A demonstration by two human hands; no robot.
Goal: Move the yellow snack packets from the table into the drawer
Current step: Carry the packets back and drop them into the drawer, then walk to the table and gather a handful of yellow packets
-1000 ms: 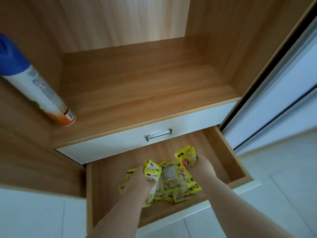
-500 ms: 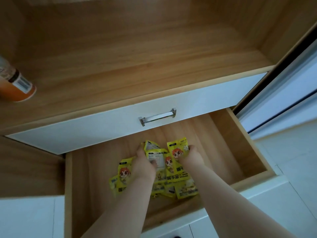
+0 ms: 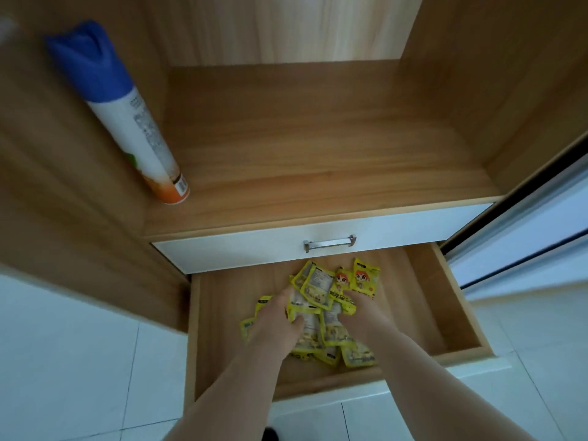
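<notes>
a: what's changed in the last second?

b: not much, taking it left to right. the aerosol spray can [image 3: 127,122] stands on the wooden shelf [image 3: 318,148] as before. only my head has swung, so the can shows whole again. my left grip [image 3: 276,323] is down inside the open drawer [image 3: 194,329], thumb and fingers pinching the left side of a bunch of yellow snack packets [image 3: 315,288]. it held them the same way a second ago.

a: and the other side?

b: my right grip [image 3: 359,310] clutches the right side of that bunch, with the fingers mostly hidden behind the wrappers. the bunch has barely shifted. it sits just below the closed white drawer [image 3: 238,253] with the metal handle [image 3: 329,243].

a: so where are the packets now?

b: every one i can see is in the open drawer. some lie loose on its floor under my wrists, and the rest stand upright between my grips, not yet let go.

a: meaning?

b: i judge this load is as good as delivered, and only the release is left. no bench is in view, so i can't say whether more wait there.
</notes>
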